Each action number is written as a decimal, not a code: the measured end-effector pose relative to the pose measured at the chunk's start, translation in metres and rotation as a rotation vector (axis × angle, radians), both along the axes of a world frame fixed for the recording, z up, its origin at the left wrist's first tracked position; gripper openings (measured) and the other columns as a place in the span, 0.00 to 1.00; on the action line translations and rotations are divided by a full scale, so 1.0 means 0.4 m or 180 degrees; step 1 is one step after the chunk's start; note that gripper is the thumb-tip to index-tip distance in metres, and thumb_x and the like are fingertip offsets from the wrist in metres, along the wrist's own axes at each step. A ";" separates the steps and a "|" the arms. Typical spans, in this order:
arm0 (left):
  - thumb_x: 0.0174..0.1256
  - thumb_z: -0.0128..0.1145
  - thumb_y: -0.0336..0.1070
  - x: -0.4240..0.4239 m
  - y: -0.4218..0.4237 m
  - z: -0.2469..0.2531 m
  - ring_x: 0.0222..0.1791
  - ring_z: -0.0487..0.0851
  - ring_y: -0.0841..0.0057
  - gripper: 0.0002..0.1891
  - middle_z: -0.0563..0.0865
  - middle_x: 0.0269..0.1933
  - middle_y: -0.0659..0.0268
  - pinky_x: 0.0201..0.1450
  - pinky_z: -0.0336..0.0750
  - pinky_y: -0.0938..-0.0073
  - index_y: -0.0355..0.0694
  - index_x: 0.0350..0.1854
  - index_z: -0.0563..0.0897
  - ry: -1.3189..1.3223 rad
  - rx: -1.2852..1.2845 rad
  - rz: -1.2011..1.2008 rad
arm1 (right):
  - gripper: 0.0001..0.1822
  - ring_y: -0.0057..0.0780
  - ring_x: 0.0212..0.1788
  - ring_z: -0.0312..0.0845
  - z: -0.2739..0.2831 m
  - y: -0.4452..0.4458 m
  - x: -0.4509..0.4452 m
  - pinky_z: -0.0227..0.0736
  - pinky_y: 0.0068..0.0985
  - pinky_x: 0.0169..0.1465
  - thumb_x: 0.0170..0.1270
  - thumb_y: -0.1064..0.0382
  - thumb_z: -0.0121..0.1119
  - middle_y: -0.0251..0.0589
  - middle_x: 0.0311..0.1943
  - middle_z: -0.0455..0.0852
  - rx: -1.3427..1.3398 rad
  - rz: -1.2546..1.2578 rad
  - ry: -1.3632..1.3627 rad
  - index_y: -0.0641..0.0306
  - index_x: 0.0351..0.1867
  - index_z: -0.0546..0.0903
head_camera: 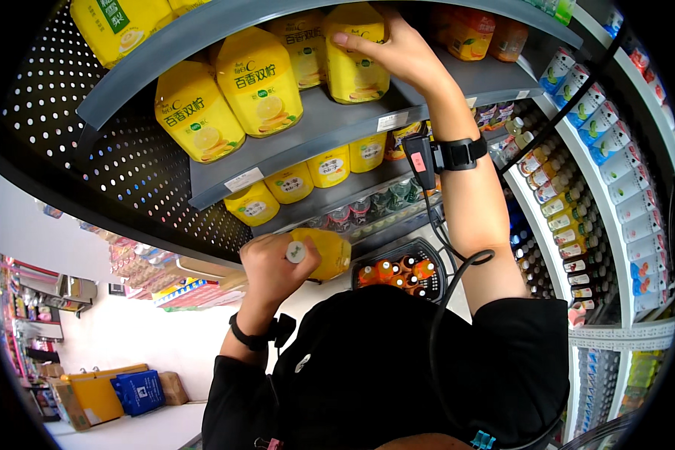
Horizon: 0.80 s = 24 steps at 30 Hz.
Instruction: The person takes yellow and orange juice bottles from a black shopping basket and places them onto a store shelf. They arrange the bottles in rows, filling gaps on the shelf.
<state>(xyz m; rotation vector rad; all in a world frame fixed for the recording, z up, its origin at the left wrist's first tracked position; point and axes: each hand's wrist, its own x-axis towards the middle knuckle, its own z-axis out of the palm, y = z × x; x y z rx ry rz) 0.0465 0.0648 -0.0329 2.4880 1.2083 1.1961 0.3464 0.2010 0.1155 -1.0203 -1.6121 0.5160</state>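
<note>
My left hand (pixel 273 264) grips a yellow juice bottle (pixel 333 256) by its neck, the white cap showing beside my thumb. This bottle hangs tilted in front of the lower shelves. Up on the grey shelf (pixel 320 121), my right hand (pixel 399 53) holds another large yellow juice bottle (pixel 358 70) near its top. The thumb lies across its front, and the other fingers are partly hidden behind it. Left of it stand two matching bottles in front, one of them a yellow bottle (pixel 260 84) with a lemon picture. A further yellow bottle (pixel 304 53) sits deeper in.
A black basket (pixel 441 270) with several orange-coloured bottles (pixel 396 273) stands on the floor below. Orange juice bottles (pixel 467 34) share the shelf at right. A perforated black panel (pixel 50 112) bounds the left side. Curved drink racks (pixel 588 225) rise on the right. A cable hangs from my right wrist.
</note>
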 end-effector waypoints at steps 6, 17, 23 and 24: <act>0.55 0.70 0.41 0.051 0.008 -0.013 0.15 0.76 0.57 0.17 0.76 0.15 0.58 0.21 0.71 0.62 0.40 0.15 0.79 0.0026 -0.0062 -0.0002 | 0.37 0.34 0.61 0.82 -0.006 -0.004 -0.019 0.77 0.30 0.65 0.67 0.53 0.75 0.49 0.59 0.87 0.0040 0.0289 -0.0060 0.71 0.70 0.73; 0.57 0.70 0.39 0.151 -0.024 -0.019 0.15 0.75 0.54 0.20 0.75 0.14 0.56 0.21 0.69 0.60 0.39 0.12 0.74 -0.0001 0.0017 0.0159 | 0.38 0.51 0.59 0.85 -0.063 0.068 -0.073 0.79 0.38 0.63 0.61 0.43 0.75 0.58 0.55 0.88 0.0419 -0.0100 -0.0039 0.67 0.64 0.77; 0.58 0.69 0.39 0.202 -0.064 0.005 0.15 0.75 0.53 0.20 0.76 0.15 0.55 0.21 0.70 0.61 0.38 0.13 0.75 -0.0069 -0.0030 0.0307 | 0.47 0.53 0.62 0.84 -0.093 0.087 -0.086 0.79 0.39 0.66 0.55 0.33 0.75 0.59 0.59 0.87 0.0303 -0.0749 -0.0357 0.63 0.69 0.76; 0.60 0.69 0.39 0.210 -0.068 0.009 0.15 0.75 0.53 0.21 0.75 0.15 0.53 0.21 0.69 0.61 0.37 0.13 0.74 -0.0097 -0.0048 0.0273 | 0.49 0.53 0.63 0.83 -0.094 0.094 -0.091 0.79 0.40 0.66 0.55 0.32 0.74 0.60 0.60 0.85 0.0269 -0.0863 -0.0407 0.64 0.70 0.75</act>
